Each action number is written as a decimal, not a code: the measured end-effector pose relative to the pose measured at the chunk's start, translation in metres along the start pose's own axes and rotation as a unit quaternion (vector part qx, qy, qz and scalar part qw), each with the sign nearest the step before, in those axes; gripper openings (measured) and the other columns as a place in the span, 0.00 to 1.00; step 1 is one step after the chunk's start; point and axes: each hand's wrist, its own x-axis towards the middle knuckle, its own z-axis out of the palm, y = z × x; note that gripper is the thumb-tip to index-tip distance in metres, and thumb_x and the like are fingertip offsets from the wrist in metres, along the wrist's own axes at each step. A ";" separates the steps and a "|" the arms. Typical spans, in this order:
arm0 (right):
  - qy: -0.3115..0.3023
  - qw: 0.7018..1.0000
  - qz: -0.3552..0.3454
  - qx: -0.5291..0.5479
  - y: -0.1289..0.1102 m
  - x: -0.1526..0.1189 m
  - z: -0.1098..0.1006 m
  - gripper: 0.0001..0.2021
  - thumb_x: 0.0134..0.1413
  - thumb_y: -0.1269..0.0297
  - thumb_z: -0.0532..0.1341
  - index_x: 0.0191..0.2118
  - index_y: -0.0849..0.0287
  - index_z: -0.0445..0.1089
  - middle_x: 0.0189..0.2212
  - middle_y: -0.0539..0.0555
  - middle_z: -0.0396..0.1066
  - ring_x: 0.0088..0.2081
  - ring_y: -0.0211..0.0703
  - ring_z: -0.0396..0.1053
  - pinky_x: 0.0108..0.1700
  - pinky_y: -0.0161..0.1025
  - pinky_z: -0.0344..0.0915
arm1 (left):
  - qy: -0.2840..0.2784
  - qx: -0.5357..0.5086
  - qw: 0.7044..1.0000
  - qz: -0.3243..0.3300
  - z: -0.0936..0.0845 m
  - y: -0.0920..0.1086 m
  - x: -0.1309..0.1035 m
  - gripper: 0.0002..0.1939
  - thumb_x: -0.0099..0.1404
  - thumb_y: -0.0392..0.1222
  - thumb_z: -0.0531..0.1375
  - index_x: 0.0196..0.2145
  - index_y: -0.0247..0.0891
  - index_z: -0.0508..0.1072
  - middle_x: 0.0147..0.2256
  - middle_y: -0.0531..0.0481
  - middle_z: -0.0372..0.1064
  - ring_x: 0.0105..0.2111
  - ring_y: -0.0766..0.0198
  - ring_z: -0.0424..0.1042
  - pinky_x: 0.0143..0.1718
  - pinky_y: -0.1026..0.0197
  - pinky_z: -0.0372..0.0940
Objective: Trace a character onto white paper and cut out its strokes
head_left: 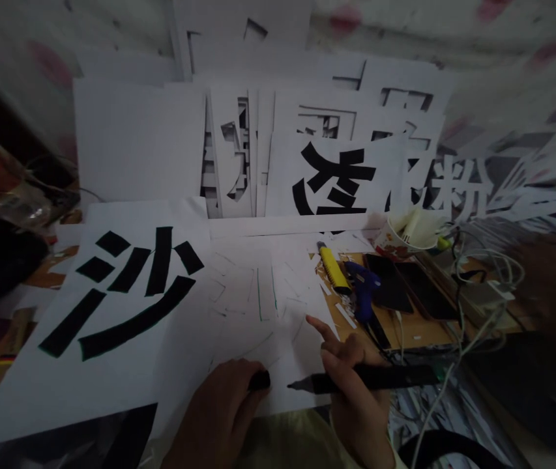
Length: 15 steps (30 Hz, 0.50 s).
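Note:
My right hand (pixel 356 384) holds a black marker (pixel 395 376) whose bare grey tip points left, over the lower edge of a white sheet (pixel 238 293). Its index finger stretches out above the paper. Closed round a small black marker cap (pixel 259 380), my left hand (pixel 221 410) rests at the sheet's lower left. Thin pencil lines and a few green strokes mark this sheet. Left of it lies another sheet (pixel 170 352) with a thick black character painted on it.
A yellow cutter (pixel 334 268), a blue glue gun (pixel 364 290), dark phones (pixel 427 290), a paper cup (pixel 405 234) and tangled white cables (pixel 478 326) are at the right. Cut-out sheets (pixel 135 140) stand behind. A blurred dark shape borders the right edge.

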 end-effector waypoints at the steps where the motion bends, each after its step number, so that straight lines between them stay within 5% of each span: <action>1: -0.001 1.000 0.002 0.000 0.001 -0.002 0.000 0.18 0.57 0.68 0.65 0.21 0.55 0.58 0.18 0.41 0.50 0.21 0.32 0.54 0.62 0.58 0.69 | 0.003 -0.008 1.000 0.003 0.001 0.003 0.001 0.16 0.76 0.52 0.47 0.43 0.46 0.72 0.36 0.53 0.78 0.34 0.62 0.78 0.34 0.63 0.75; 9: -0.047 0.995 -0.013 -0.082 -0.004 -0.003 -0.008 0.19 0.59 0.69 0.63 0.21 0.56 0.56 0.18 0.40 0.49 0.20 0.31 0.50 0.59 0.53 0.73 | -0.045 -0.040 0.998 -0.017 0.002 0.029 0.003 0.12 0.74 0.45 0.49 0.39 0.47 0.72 0.32 0.54 0.77 0.31 0.62 0.76 0.30 0.62 0.72; 15: -0.038 0.990 0.014 -0.134 -0.004 -0.011 -0.007 0.16 0.55 0.65 0.66 0.21 0.53 0.60 0.17 0.44 0.55 0.25 0.39 0.67 0.52 0.54 0.77 | -0.106 -0.010 0.994 -0.033 0.006 0.035 0.003 0.12 0.72 0.43 0.51 0.36 0.48 0.74 0.30 0.52 0.75 0.32 0.59 0.75 0.32 0.59 0.72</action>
